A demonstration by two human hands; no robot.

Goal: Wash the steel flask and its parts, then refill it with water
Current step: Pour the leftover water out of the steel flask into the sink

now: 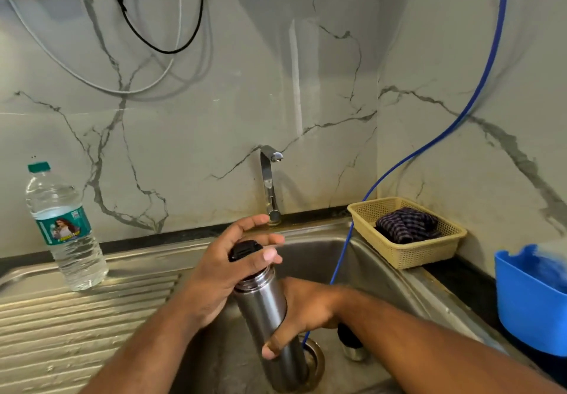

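Two hands on the steel flask (264, 310), lower centre of the frame, tilted over the sink (383, 274). The right hand (303, 310) has its grip clamped round the body, and the left hand (214, 274) cups the black cap (244, 249), thumb over it. It's smooth, rigid steel, likely slick once wet, so I'd hold it mid-body. Ribbed steel table (76, 326) at lower left, marble wall behind, and no water showing from the tap (270, 178).

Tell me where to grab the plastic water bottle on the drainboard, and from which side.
Take the water bottle around its labelled middle, coming from the side facing the sink. It stands on its base on the drainboard, its round body suits a wrap-around grip, and that side is open. Both hands are busy: the left hand holds the black cap, the right hand the flask.
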